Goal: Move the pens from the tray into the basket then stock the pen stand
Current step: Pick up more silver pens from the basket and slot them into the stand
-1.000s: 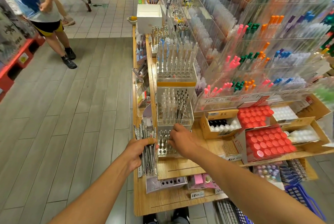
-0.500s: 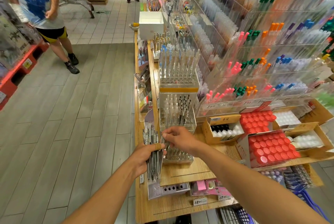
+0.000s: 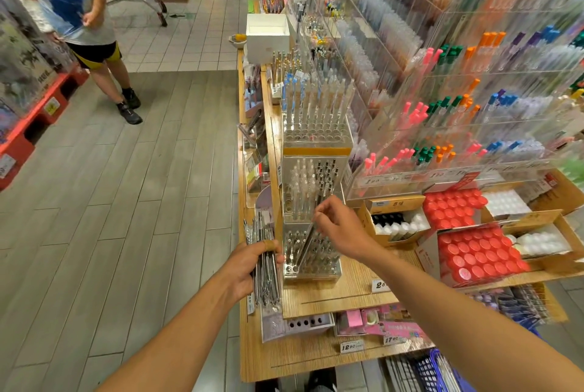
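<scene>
Red-capped boxes (image 3: 477, 252) sit right of the pen stand (image 3: 311, 252), basket (image 3: 433, 371) below.

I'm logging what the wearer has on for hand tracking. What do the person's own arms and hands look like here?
Both forearms are bare to the frame edge, with no sleeves showing. The left hand and right hand wear no gloves, and no watch, ring or bracelet is visible.

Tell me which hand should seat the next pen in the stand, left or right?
Right. The right hand already pinches a single pen angled down into the lowest tier of the clear pen stand. The left hand grips the bundle of pens beside the stand, so it is occupied.
</scene>
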